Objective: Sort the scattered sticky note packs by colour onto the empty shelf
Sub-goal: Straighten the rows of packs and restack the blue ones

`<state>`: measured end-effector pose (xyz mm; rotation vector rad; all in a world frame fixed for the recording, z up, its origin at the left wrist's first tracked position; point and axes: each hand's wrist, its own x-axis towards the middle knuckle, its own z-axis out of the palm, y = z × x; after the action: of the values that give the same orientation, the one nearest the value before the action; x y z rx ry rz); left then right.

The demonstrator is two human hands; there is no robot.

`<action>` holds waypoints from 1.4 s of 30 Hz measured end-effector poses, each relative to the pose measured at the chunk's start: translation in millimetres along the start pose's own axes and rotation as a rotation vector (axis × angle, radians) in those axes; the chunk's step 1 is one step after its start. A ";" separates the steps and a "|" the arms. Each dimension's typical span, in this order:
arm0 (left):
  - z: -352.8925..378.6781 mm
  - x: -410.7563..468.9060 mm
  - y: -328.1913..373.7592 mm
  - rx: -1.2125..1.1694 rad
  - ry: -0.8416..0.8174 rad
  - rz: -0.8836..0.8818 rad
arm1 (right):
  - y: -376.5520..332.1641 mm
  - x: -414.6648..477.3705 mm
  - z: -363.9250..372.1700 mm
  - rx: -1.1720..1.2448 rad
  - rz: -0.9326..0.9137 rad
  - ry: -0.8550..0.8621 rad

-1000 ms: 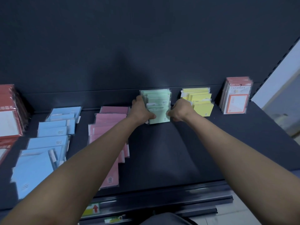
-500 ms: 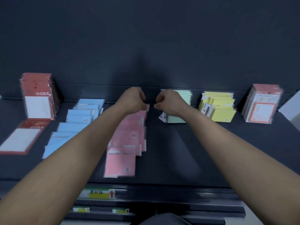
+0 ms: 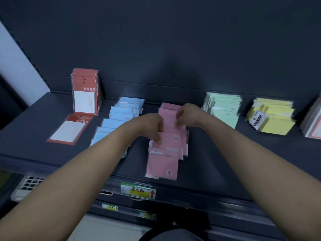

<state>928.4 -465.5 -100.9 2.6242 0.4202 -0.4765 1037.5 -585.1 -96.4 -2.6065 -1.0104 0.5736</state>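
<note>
Pink sticky note packs lie in an overlapping row from the shelf's front edge to its back. My left hand is over the row's left side, fingertips pointing down and touching a pink pack. Over the back of the row hovers my right hand, thumb and fingers loosely curled with a gap between them and nothing gripped. Blue packs lie in a row to the left, partly hidden by my left forearm. Green packs and yellow packs stand stacked to the right.
Red-and-white packs stand at the back left, with one lying flat in front of them. More red-edged packs sit at the far right. The dark shelf carries price labels on its front rail.
Both hands have left the green stack and moved left over the pink row. Their fists have loosened, and the view has swung left.
</note>
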 end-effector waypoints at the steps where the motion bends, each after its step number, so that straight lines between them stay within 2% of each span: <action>1: 1.5 0.7 -0.2 0.003 0.000 0.000 | 0.1 -0.7 0.7 -0.008 0.001 -0.006; 5: 4.9 3.4 0.0 0.018 0.028 0.005 | 2.7 -3.7 0.3 -0.008 0.018 0.015; 9: 5.5 2.8 -2.6 -0.021 0.017 0.000 | 3.6 -3.0 -1.7 -0.006 0.037 -0.040; 12: 5.5 1.3 -5.8 -0.118 0.107 -0.035 | 4.7 -1.3 -4.7 -0.008 0.094 -0.077; 15: 5.8 1.6 -7.2 -0.164 0.221 -0.111 | 7.3 -1.4 -3.5 0.090 0.193 -0.207; 18: 8.6 2.7 -6.0 -0.278 0.177 -0.195 | 10.9 2.0 0.2 0.123 0.246 -0.370; 20: 10.0 5.1 -7.4 -0.363 0.185 -0.235 | 10.8 5.8 -0.7 0.095 0.224 -0.384; 24: 6.6 9.6 -6.1 -0.415 0.298 -0.248 | 11.3 8.0 -20.2 0.027 0.105 -0.317; 27: 0.9 14.4 -0.5 -0.366 0.406 -0.243 | 13.9 13.0 -35.8 0.148 0.080 -0.162; 31: 1.1 21.5 -4.3 -0.304 0.250 -0.236 | 18.3 27.5 -42.5 0.160 0.046 0.234; 33: 4.2 24.0 -7.0 -0.270 0.183 -0.224 | 21.2 32.4 -40.4 0.184 0.045 0.334; 39: 2.0 25.6 -15.9 -0.311 0.186 -0.135 | 24.6 43.2 -32.1 0.272 0.100 0.420; 42: -1.8 24.2 -18.6 -0.292 0.167 -0.080 | 24.6 41.8 -24.4 0.256 0.120 0.400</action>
<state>943.8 -443.6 -115.7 2.3771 0.6020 -0.2017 1091.1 -576.7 -95.6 -2.4256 -0.6137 0.1775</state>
